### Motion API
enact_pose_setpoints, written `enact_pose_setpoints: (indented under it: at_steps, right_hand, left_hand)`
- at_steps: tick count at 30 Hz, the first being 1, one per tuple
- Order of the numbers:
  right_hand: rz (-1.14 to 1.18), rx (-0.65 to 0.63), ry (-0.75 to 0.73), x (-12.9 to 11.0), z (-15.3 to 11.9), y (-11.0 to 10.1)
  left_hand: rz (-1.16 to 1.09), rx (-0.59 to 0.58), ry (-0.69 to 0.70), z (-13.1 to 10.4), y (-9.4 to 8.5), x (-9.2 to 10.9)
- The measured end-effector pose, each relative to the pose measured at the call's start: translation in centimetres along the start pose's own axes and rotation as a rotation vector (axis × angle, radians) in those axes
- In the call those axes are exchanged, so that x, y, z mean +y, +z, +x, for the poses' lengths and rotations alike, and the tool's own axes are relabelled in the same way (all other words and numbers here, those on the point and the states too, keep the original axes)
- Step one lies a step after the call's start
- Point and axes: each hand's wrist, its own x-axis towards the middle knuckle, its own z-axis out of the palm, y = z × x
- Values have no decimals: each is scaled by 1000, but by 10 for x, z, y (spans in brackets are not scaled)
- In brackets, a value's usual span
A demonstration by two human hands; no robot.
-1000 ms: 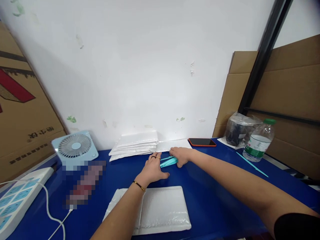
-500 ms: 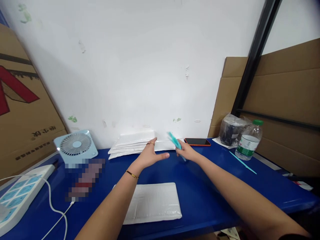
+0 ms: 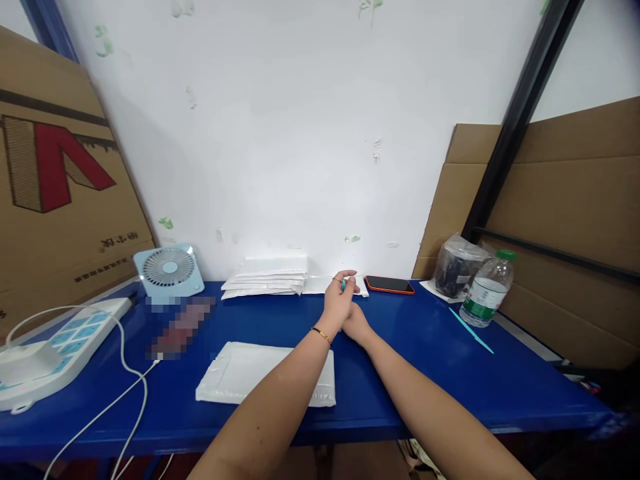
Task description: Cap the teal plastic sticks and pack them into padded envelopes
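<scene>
My left hand [image 3: 341, 298] and my right hand [image 3: 356, 323] meet above the middle of the blue table. Between them is a thin teal item [image 3: 343, 285], mostly hidden by the fingers. Both hands are closed around it. Nearest to me lies a white padded envelope [image 3: 245, 372], flat and partly covered by my left forearm. Behind the hands, against the wall, is a stack of white envelopes [image 3: 270, 275], with another white envelope [image 3: 315, 285] lying to its right.
An orange-edged phone [image 3: 390, 285] lies right of the envelopes. Farther right are a teal strip [image 3: 471, 330], a bottle [image 3: 487, 290] and a bagged dark container [image 3: 453, 270]. Leftward stand a blue fan [image 3: 170, 270], a power strip [image 3: 85, 340] with white cables and a cardboard box [image 3: 65, 180].
My left hand has moved right and closed on the teal item beside my right hand. The item was angled up in my right hand and is now mostly covered. The view has shifted.
</scene>
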Motion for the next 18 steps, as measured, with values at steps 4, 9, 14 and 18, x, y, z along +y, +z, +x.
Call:
enact_pose_setpoints:
  at_steps: [4, 9, 14, 18]
  right_hand:
    - [-14, 106, -12, -2, -2, -3]
    - [-103, 148, -37, -18, -12, -10]
    - [-255, 169, 9, -36, -33, -10]
    - [-302, 186, -5, -34, -52, -22]
  left_hand:
    - [-90, 41, -6, -9, -1, -12]
    - [-324, 281, -6, -9, -2, -3]
    - [-376, 370, -32, -21, -9, 15]
    - [3, -6, -71, -63, -45, 31]
